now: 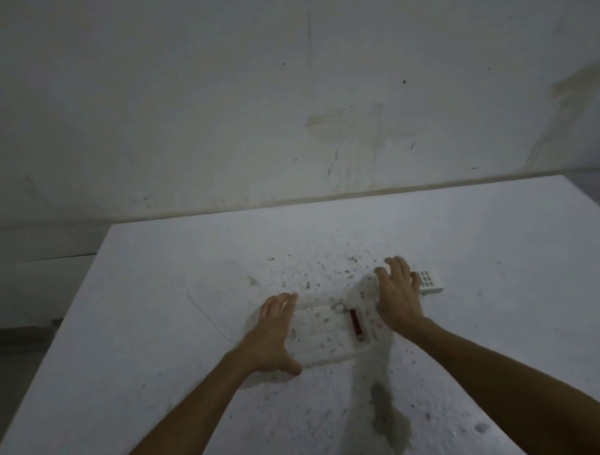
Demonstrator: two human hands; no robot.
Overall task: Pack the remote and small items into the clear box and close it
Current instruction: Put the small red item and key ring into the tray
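1. A white, speckled desk (476,247) is filling the lower half of the view, its far edge sitting against a stained pale wall (277,82).
2. The clear box (324,338) is lying open on the desk between the two hands; its walls are faint and hard to trace against the white surface.
3. A red lighter (355,324) is lying inside the box toward its right side, pointing roughly away from the person.
4. A small pale item (338,308) is sitting just beyond the lighter's far end, near the box's far wall; what it is cannot be told.
5. The clear lid (221,301) is lying flat on the desk to the left of the box, only its outline showing.
6. The left hand (274,334) is resting at the box's left end, fingers spread wide and thumb down near the front corner, gripping nothing that can be seen.
7. The right hand (400,296) is reaching past the box's right far corner, fingers wide and curled over the white remote (429,281); whether they are touching it cannot be told.
8. The remote is lying on the desk outside the box, its keypad end sticking out to the right of the hand.
9. A brownish stain (390,420) is marking the desk nearer the person.
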